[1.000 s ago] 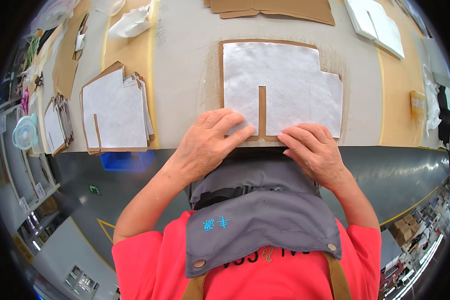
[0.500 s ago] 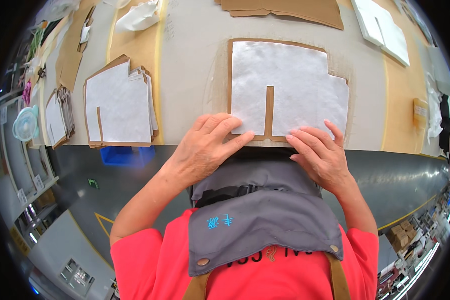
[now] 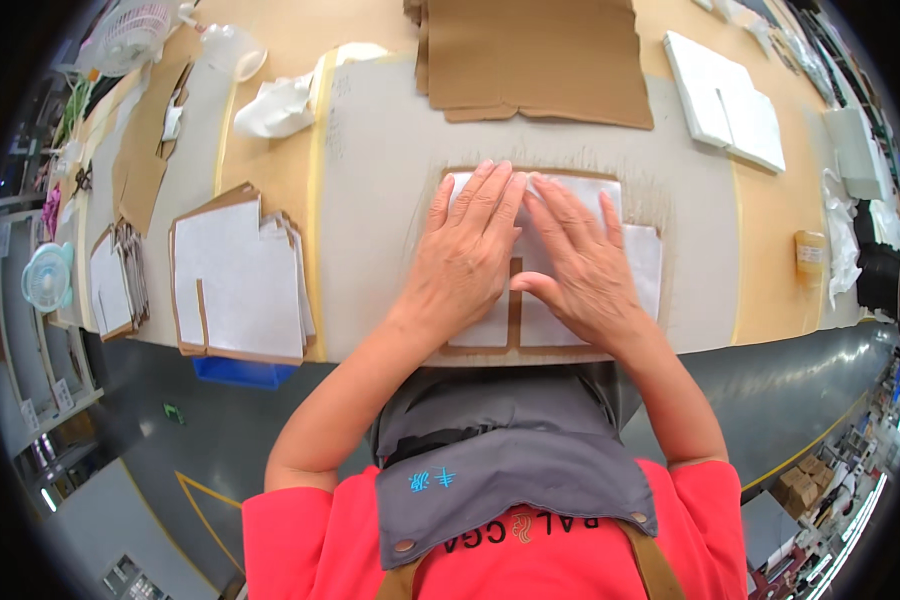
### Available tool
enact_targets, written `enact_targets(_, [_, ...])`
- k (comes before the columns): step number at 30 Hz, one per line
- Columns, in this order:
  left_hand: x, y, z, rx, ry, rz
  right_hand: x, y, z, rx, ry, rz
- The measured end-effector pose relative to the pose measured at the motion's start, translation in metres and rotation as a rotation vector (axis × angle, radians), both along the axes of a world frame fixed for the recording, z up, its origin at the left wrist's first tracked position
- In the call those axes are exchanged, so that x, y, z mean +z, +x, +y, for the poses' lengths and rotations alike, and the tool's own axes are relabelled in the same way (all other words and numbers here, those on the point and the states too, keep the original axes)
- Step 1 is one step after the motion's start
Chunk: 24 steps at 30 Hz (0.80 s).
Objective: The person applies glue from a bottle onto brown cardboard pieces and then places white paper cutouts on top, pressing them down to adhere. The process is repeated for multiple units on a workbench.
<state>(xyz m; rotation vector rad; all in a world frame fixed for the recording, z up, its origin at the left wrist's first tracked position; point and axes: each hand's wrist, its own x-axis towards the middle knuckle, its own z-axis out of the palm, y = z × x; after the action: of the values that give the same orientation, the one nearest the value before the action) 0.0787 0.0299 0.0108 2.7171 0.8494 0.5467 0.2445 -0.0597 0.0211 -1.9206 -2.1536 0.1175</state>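
Observation:
A white sheet [image 3: 642,275] with a stepped corner and a narrow slot lies on a brown cardboard piece [image 3: 514,325], whose edges show around it and through the slot. My left hand [image 3: 470,240] rests flat on the sheet's left part, fingers stretched toward the far edge. Beside it, my right hand [image 3: 576,255] lies flat too, with its fingers spread and thumb pointing left. The two hands nearly meet at the fingertips and cover much of the sheet's middle. Neither holds anything.
At the left stand a stack of similar white-faced cardboard pieces [image 3: 235,275] and a smaller stack [image 3: 113,285]. Brown cardboard [image 3: 535,55] lies beyond my hands, and white slotted sheets [image 3: 730,105] at the far right. A yellowish container [image 3: 809,252] sits near the right end.
Both hands have moved from the sheet's near edge to its far part and now lie flat. The view has shifted, showing more of the table's far side.

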Motion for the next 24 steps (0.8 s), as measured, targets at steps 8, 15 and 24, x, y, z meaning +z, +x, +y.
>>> enact_targets(8, [-0.013, -0.02, -0.008, 0.1, -0.102, 0.261, -0.023, 0.038, -0.013, -0.253, -0.149, -0.144])
enact_targets(15, [0.0, -0.047, -0.018, 0.235, -0.198, 0.334, -0.008, 0.082, -0.03, -0.422, -0.123, -0.177])
enact_targets(24, [-0.003, -0.054, -0.057, 0.023, -0.186, 0.353, 0.01, 0.074, 0.027, -0.126, 0.007, 0.142])
